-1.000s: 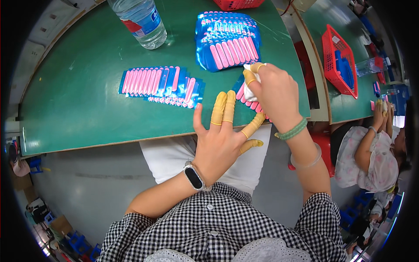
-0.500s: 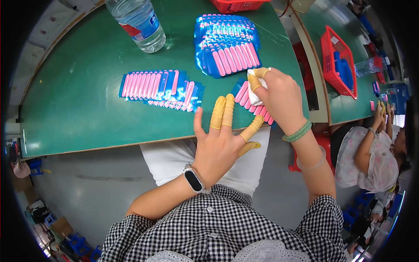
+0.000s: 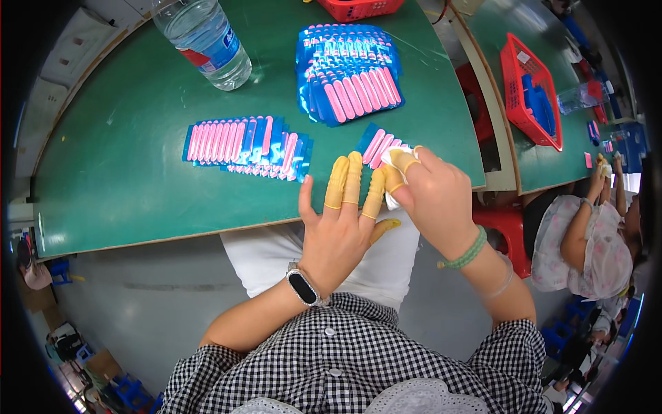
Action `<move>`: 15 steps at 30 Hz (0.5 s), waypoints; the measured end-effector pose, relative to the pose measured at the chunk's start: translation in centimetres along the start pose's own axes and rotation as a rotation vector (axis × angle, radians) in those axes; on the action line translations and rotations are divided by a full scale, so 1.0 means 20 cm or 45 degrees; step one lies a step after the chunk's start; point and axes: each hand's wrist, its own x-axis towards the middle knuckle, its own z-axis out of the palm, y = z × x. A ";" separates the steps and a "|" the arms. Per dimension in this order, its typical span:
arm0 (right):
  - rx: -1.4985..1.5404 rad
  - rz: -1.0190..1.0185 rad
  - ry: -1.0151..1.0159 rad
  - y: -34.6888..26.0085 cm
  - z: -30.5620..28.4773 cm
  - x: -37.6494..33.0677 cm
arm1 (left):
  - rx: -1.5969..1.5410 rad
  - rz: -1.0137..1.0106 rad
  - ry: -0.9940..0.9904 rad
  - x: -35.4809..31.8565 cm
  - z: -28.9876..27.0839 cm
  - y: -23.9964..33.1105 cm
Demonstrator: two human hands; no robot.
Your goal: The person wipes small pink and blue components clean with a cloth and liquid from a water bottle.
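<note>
My right hand (image 3: 440,200), with yellow finger cots on its thumb and forefinger, pinches a folded white cloth (image 3: 392,154). The cloth presses on a blue film sheet with a row of pink elongated pieces (image 3: 374,146) near the table's front edge. Hand and cloth hide the sheet's near part. Beside it my left hand (image 3: 336,233) lies with fingers stretched out, several of them in yellow finger cots; its forefinger is by the sheet's left side. Further left lies an overlapping row of similar blue sheets with pink pieces (image 3: 221,141).
A larger stack of these sheets (image 3: 355,93) lies farther back on the green table (image 3: 110,172). A clear water bottle (image 3: 217,58) stands back left, a red basket (image 3: 358,8) at the far edge. On the right, another table holds a red basket (image 3: 510,103); a co-worker (image 3: 586,241) sits there.
My right hand has drawn the cloth down and toward me along the sheet, uncovering the sheet's far end. My left forefinger has moved nearer the other fingers.
</note>
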 end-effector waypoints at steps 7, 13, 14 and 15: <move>-0.121 0.240 0.065 0.22 -0.02 0.04 | -0.003 -0.001 0.067 0.00 0.02 0.01; 0.002 0.070 -0.010 0.03 -0.04 -0.09 | 0.074 0.042 0.105 0.00 0.02 0.00; 0.006 0.163 0.001 0.10 -0.04 -0.09 | 0.072 0.043 0.099 -0.01 0.01 0.00; -0.004 0.255 0.017 0.18 -0.05 -0.07 | 0.051 0.017 0.073 0.00 0.00 0.01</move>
